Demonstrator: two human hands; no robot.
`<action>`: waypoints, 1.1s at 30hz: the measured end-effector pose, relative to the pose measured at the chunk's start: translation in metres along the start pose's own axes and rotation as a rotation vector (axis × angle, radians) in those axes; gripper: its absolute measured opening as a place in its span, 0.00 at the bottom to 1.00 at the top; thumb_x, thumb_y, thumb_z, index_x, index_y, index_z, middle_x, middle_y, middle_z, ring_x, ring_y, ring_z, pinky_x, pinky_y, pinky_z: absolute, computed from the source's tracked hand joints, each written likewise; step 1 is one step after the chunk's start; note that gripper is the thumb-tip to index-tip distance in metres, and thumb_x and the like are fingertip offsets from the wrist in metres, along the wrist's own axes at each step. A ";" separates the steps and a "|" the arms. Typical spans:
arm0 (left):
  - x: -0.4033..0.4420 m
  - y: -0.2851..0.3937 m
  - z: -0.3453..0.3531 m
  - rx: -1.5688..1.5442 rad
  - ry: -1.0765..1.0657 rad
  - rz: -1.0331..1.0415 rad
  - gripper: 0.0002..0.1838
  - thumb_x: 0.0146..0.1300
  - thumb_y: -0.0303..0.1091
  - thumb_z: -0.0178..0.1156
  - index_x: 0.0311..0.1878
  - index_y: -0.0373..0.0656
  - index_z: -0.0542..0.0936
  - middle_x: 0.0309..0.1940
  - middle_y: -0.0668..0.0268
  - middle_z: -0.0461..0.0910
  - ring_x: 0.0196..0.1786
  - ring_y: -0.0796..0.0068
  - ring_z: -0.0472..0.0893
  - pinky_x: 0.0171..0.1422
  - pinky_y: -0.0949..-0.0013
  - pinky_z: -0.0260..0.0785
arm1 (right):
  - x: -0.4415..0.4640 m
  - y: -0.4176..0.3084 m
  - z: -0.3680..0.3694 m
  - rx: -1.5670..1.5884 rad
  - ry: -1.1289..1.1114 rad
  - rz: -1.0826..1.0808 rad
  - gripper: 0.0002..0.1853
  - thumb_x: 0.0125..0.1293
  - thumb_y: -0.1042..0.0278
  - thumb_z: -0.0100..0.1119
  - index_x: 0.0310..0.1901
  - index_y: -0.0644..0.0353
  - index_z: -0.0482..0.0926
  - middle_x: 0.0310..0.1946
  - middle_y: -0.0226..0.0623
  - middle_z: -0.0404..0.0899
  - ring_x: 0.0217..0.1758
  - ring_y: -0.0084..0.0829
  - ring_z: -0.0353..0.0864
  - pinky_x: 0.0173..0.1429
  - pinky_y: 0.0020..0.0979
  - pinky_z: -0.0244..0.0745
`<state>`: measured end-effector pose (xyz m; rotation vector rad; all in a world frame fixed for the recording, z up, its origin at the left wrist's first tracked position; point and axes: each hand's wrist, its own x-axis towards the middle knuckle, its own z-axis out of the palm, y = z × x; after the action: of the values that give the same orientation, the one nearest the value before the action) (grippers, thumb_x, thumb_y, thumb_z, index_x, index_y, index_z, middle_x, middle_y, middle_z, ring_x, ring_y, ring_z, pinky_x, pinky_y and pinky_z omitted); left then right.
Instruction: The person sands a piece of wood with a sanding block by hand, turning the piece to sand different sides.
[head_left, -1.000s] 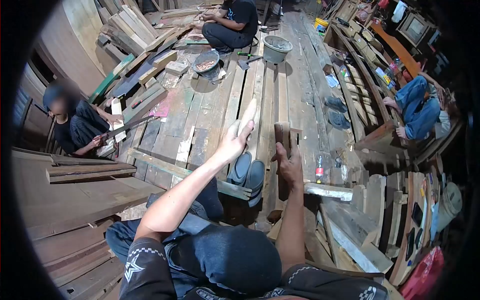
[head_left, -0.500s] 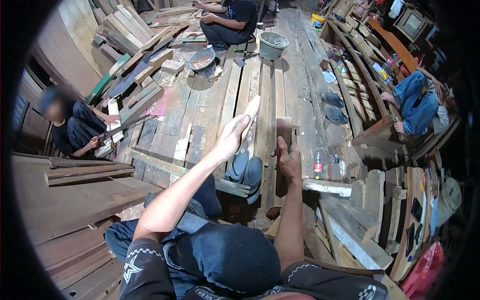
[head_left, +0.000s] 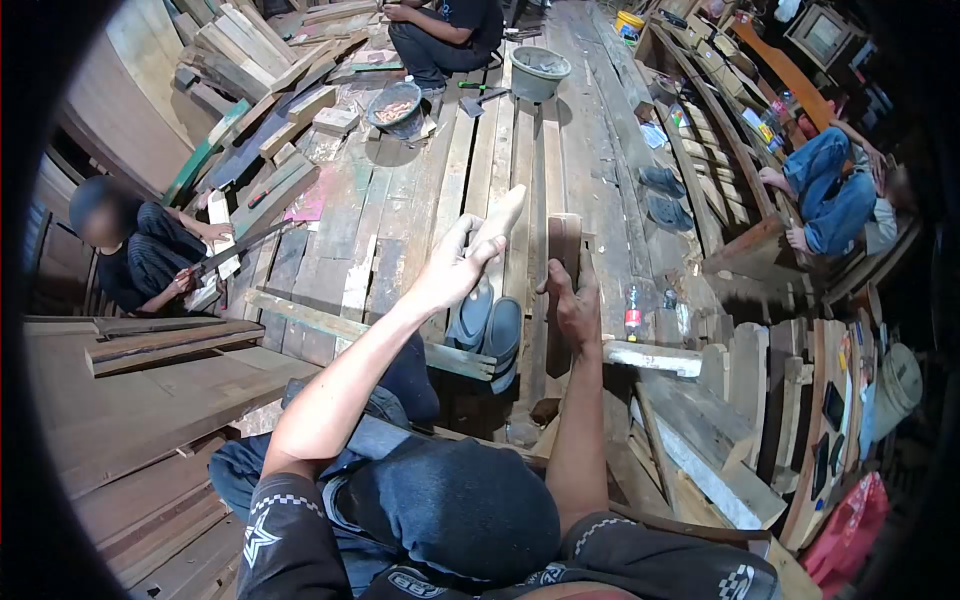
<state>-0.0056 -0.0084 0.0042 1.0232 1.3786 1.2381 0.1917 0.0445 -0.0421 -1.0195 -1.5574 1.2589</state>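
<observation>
Mid-frame, left hand: fingers curled nearly closed on the pale wood piece, thumb pressed on its near end.
Pale wood piece: just above centre of frame, slim, far end tapered, pointing up and slightly right.
Right hand: just right of the left hand, fingers part-curled around the dark wood block, thumb on its left side, one finger extended along the right edge.
Dark wood block: long, far end rounded at the corners, roughly in line with the floorboards. Apart from the pale piece.
Grey shoes: below and between the hands, side by side.
Bottle: right of the right hand, upright, red label.
Grey bucket: top centre, on the floorboards.
Dark bucket: left of the grey one, small light pieces inside.
Left of frame: seated person with a long blade in hand.
Top centre: dark-clad person, crouched.
Upper right: person in blue jeans, seated.
</observation>
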 end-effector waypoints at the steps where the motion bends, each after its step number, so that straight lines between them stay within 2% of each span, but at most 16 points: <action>1: -0.001 0.000 0.000 0.043 -0.004 -0.003 0.17 0.69 0.43 0.61 0.49 0.41 0.71 0.26 0.70 0.75 0.18 0.84 0.71 0.21 0.76 0.61 | 0.000 0.000 0.000 0.021 0.000 -0.010 0.24 0.71 0.53 0.57 0.55 0.67 0.72 0.33 0.39 0.79 0.32 0.28 0.80 0.36 0.31 0.77; 4: -0.003 0.003 0.002 0.094 -0.010 -0.016 0.19 0.67 0.43 0.64 0.51 0.41 0.71 0.29 0.69 0.76 0.20 0.85 0.72 0.22 0.76 0.62 | -0.002 -0.006 0.004 0.265 0.004 -0.030 0.26 0.72 0.50 0.54 0.57 0.68 0.71 0.34 0.39 0.80 0.33 0.28 0.80 0.37 0.29 0.76; 6: -0.001 -0.002 0.001 0.135 -0.005 -0.034 0.19 0.67 0.44 0.64 0.51 0.42 0.71 0.30 0.69 0.77 0.20 0.86 0.71 0.22 0.76 0.62 | -0.003 -0.013 -0.002 0.198 -0.057 0.039 0.28 0.72 0.49 0.52 0.58 0.69 0.71 0.35 0.39 0.80 0.33 0.27 0.80 0.38 0.28 0.76; 7: 0.001 -0.005 -0.001 0.203 -0.007 -0.008 0.21 0.65 0.43 0.66 0.51 0.41 0.71 0.31 0.67 0.77 0.23 0.82 0.74 0.27 0.74 0.65 | -0.003 -0.014 -0.004 0.164 -0.087 0.074 0.28 0.73 0.49 0.51 0.59 0.70 0.70 0.36 0.39 0.80 0.34 0.27 0.80 0.38 0.28 0.76; 10: 0.006 -0.023 -0.003 0.389 0.032 0.305 0.23 0.62 0.41 0.69 0.52 0.39 0.71 0.32 0.64 0.78 0.31 0.74 0.79 0.35 0.69 0.70 | 0.000 0.007 -0.004 0.082 -0.066 0.025 0.30 0.73 0.48 0.50 0.59 0.71 0.70 0.34 0.38 0.80 0.34 0.27 0.80 0.38 0.28 0.75; 12: 0.006 -0.024 -0.004 0.432 0.029 0.346 0.24 0.59 0.39 0.70 0.52 0.39 0.72 0.33 0.60 0.79 0.36 0.69 0.80 0.41 0.67 0.71 | 0.011 0.019 -0.001 0.003 0.018 -0.213 0.29 0.73 0.49 0.52 0.59 0.71 0.71 0.32 0.38 0.80 0.32 0.27 0.79 0.36 0.29 0.74; 13: 0.005 -0.023 -0.005 0.454 0.028 0.366 0.25 0.58 0.38 0.71 0.52 0.38 0.72 0.33 0.58 0.80 0.39 0.67 0.81 0.44 0.65 0.72 | 0.011 0.020 -0.001 0.012 0.029 -0.227 0.28 0.72 0.49 0.53 0.58 0.71 0.72 0.31 0.38 0.80 0.31 0.27 0.79 0.36 0.30 0.74; 14: 0.004 -0.021 -0.004 0.459 0.026 0.354 0.24 0.57 0.38 0.71 0.52 0.38 0.72 0.34 0.57 0.80 0.40 0.66 0.82 0.44 0.64 0.72 | 0.011 0.022 -0.001 0.022 0.040 -0.241 0.28 0.72 0.50 0.54 0.57 0.71 0.72 0.30 0.38 0.80 0.31 0.27 0.79 0.35 0.31 0.74; 16: 0.000 -0.014 -0.001 0.469 0.021 0.328 0.24 0.56 0.36 0.71 0.51 0.38 0.73 0.36 0.54 0.80 0.40 0.65 0.82 0.46 0.63 0.73 | 0.000 -0.003 0.001 0.139 0.001 -0.058 0.26 0.71 0.52 0.56 0.55 0.70 0.74 0.29 0.38 0.79 0.29 0.28 0.78 0.35 0.32 0.74; 17: -0.002 -0.009 0.000 0.498 0.024 0.322 0.22 0.56 0.35 0.70 0.49 0.38 0.72 0.35 0.51 0.82 0.41 0.61 0.84 0.46 0.61 0.73 | 0.000 -0.003 0.000 0.097 -0.008 -0.040 0.24 0.70 0.53 0.57 0.54 0.69 0.75 0.28 0.38 0.80 0.29 0.27 0.78 0.34 0.32 0.73; 20: -0.004 -0.006 -0.001 0.528 0.005 0.330 0.21 0.56 0.33 0.66 0.50 0.37 0.71 0.35 0.47 0.82 0.43 0.46 0.83 0.48 0.56 0.74 | -0.003 -0.006 0.001 -0.003 -0.045 -0.018 0.21 0.68 0.55 0.60 0.51 0.66 0.77 0.27 0.37 0.80 0.27 0.26 0.77 0.33 0.32 0.73; 21: -0.005 -0.005 -0.001 0.512 0.024 0.340 0.20 0.54 0.30 0.64 0.49 0.37 0.71 0.33 0.46 0.81 0.42 0.44 0.82 0.47 0.55 0.74 | -0.006 -0.011 0.003 -0.018 -0.062 -0.038 0.21 0.67 0.55 0.61 0.51 0.65 0.78 0.26 0.36 0.80 0.27 0.25 0.77 0.33 0.32 0.73; 24: -0.009 0.006 -0.003 0.598 0.044 0.367 0.21 0.49 0.29 0.68 0.44 0.35 0.70 0.32 0.46 0.80 0.42 0.45 0.83 0.44 0.57 0.73 | -0.007 -0.024 0.004 -0.104 -0.158 -0.076 0.20 0.65 0.54 0.63 0.49 0.63 0.79 0.24 0.33 0.79 0.28 0.21 0.75 0.33 0.29 0.72; 25: -0.009 0.007 -0.002 0.572 0.063 0.422 0.22 0.49 0.28 0.68 0.44 0.36 0.69 0.33 0.47 0.80 0.42 0.43 0.81 0.45 0.56 0.72 | -0.007 -0.024 0.004 -0.067 -0.146 -0.054 0.19 0.66 0.55 0.63 0.49 0.63 0.80 0.24 0.33 0.79 0.28 0.20 0.75 0.33 0.29 0.72; 28: -0.009 0.006 -0.002 0.648 0.063 0.353 0.22 0.48 0.27 0.69 0.45 0.36 0.70 0.33 0.48 0.80 0.42 0.43 0.81 0.45 0.56 0.72 | -0.006 -0.020 0.001 -0.069 -0.085 -0.023 0.17 0.67 0.57 0.63 0.49 0.62 0.80 0.25 0.33 0.80 0.29 0.20 0.75 0.33 0.29 0.71; 33: -0.010 0.007 -0.001 0.619 0.070 0.403 0.23 0.47 0.28 0.69 0.44 0.37 0.69 0.32 0.48 0.80 0.41 0.43 0.81 0.43 0.56 0.72 | -0.005 -0.019 0.001 -0.049 -0.077 0.008 0.17 0.67 0.59 0.64 0.50 0.61 0.79 0.27 0.32 0.81 0.30 0.21 0.76 0.35 0.30 0.72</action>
<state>-0.0053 -0.0178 0.0126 1.7673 1.7154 1.1522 0.1906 0.0370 -0.0243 -1.0199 -1.6516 1.2848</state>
